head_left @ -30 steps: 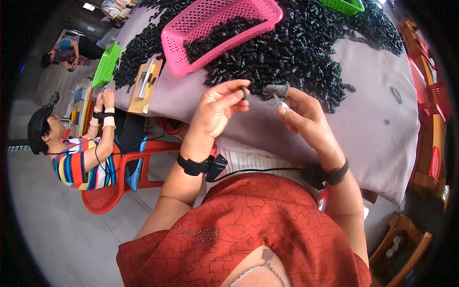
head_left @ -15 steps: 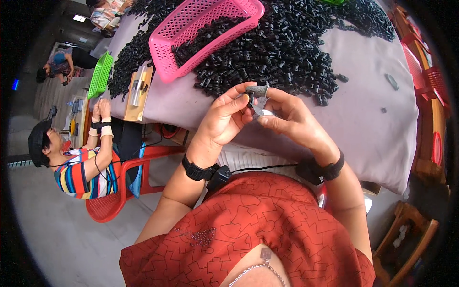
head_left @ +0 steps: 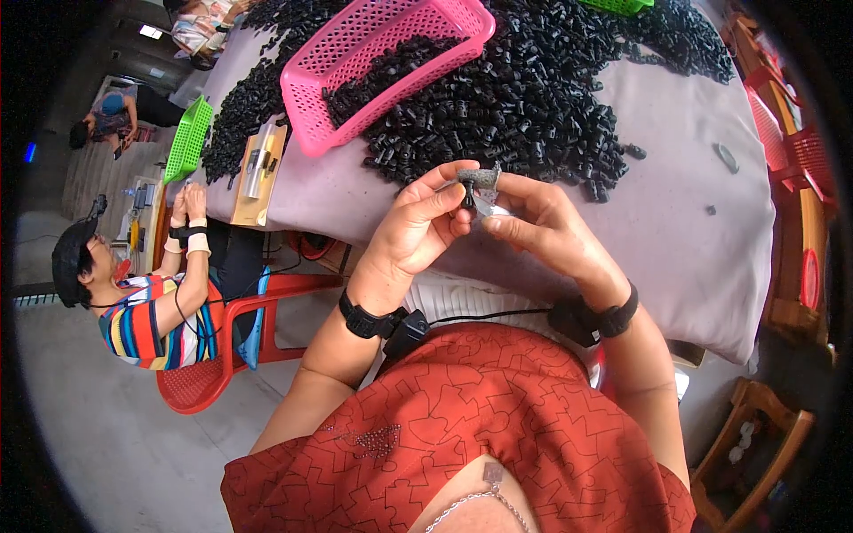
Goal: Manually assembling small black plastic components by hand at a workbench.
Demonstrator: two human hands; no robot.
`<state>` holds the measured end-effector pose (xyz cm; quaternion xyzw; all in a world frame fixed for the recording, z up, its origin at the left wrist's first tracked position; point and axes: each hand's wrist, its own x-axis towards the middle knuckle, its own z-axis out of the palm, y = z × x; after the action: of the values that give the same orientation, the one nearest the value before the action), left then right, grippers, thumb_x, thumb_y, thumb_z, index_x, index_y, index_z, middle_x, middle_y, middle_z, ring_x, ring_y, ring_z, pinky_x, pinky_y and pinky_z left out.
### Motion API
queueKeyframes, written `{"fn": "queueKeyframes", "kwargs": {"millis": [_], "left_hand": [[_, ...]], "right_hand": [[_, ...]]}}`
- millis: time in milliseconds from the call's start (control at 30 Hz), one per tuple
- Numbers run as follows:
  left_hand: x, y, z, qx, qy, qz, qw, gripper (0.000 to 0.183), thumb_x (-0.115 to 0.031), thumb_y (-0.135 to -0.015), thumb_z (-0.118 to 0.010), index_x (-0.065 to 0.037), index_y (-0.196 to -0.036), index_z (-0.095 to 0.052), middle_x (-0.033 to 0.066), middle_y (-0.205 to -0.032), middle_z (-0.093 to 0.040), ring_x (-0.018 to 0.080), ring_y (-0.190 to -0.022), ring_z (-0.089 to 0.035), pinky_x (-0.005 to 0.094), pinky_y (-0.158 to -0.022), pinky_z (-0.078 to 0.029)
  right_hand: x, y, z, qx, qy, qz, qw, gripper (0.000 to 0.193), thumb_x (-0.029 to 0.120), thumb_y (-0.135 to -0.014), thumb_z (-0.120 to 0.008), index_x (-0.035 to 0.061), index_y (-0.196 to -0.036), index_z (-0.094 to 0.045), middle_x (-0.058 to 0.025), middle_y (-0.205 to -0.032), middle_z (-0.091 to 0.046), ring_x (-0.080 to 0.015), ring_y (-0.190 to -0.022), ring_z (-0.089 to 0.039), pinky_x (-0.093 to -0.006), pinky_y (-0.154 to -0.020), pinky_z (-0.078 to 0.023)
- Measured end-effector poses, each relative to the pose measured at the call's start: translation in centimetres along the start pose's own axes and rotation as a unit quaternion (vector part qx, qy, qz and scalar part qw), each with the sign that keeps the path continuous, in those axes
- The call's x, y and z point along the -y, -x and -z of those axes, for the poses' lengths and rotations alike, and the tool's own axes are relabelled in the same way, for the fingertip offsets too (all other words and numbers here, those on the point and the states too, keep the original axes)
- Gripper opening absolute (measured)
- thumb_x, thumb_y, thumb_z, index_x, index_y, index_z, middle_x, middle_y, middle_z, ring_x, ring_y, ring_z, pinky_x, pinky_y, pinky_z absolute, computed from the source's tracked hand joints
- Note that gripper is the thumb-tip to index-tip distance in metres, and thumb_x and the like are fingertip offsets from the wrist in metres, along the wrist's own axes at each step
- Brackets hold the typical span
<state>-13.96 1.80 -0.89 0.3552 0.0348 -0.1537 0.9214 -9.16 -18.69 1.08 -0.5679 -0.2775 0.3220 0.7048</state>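
My left hand [head_left: 413, 222] pinches a small black plastic part [head_left: 468, 194] between thumb and fingers, above the table's near edge. My right hand [head_left: 551, 229] faces it and grips a thin, silvery blade-like piece [head_left: 490, 209] under the thumb, its edge close to the black part. A grey speckled sleeve [head_left: 480, 178] covers the tip of my right index finger. Just beyond both hands spreads a large heap of similar black plastic parts [head_left: 498, 115]. How far the blade touches the part is too small to tell.
A pink perforated basket [head_left: 313, 147] lies tilted in the heap. A green basket [head_left: 187, 142] and a board with a clear tube [head_left: 258, 173] are at the left. A co-worker [head_left: 151, 302] sits there on a red chair [head_left: 191, 386]. A wooden chair [head_left: 755, 444] stands at lower right.
Both hands stay nearly in place, with the black part and the blade-like piece still held. The black part is turned slightly. The whole view has shifted a little.
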Motion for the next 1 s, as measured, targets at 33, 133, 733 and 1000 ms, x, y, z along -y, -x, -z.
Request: {"fn": "queueKeyframes", "kwargs": {"millis": [33,133,733,1000], "left_hand": [[-0.1,0.1,0.1,0.002,0.001,-0.002,1.0,0.039,-0.008,-0.092,-0.06,-0.002,-0.13,-0.049,0.0075,-0.107,-0.064,0.0108,-0.082,-0.064,0.0202,-0.069,-0.056],[-0.3,0.0,0.0,0.01,-0.005,-0.006,1.0,0.039,-0.007,-0.092,-0.06,-0.002,-0.129,-0.05,0.0073,-0.107,-0.064,0.0108,-0.082,-0.065,0.02,-0.069,-0.057],[0.1,0.2,-0.3,-0.018,-0.026,-0.009,0.999,0.035,-0.005,-0.09,-0.06,-0.002,-0.125,-0.053,0.0071,-0.1,-0.063,0.0114,-0.075,-0.061,0.0227,-0.066,-0.052],[0.0,-0.4,-0.7,-0.046,-0.005,0.002,0.999,0.034,-0.006,-0.09,-0.062,-0.004,-0.123,-0.055,0.0038,-0.096,-0.064,0.0093,-0.071,-0.061,0.0213,-0.063,-0.054]], "right_hand": [[0.1,0.0,-0.1,-0.002,0.009,-0.006,1.0,0.04,0.015,-0.09,-0.064,0.0009,-0.127,-0.054,0.0058,-0.081,-0.055,-0.0024,-0.07,-0.045,-0.0192,-0.059,-0.038],[0.3,-0.2,-0.1,-0.002,0.017,-0.013,1.0,0.04,0.015,-0.09,-0.064,0.0011,-0.126,-0.054,0.006,-0.08,-0.055,-0.0024,-0.069,-0.045,-0.0192,-0.058,-0.037],[0.4,-0.1,0.0,0.005,-0.017,0.011,1.0,0.024,0.008,-0.091,-0.059,-0.0022,-0.113,-0.059,-0.0009,-0.099,-0.062,-0.0081,-0.094,-0.053,-0.0276,-0.085,-0.045],[0.8,-0.1,0.1,0.027,-0.002,0.005,1.0,0.037,0.014,-0.093,-0.059,0.0008,-0.127,-0.053,0.0034,-0.088,-0.058,-0.0042,-0.076,-0.047,-0.0211,-0.066,-0.041]]}}
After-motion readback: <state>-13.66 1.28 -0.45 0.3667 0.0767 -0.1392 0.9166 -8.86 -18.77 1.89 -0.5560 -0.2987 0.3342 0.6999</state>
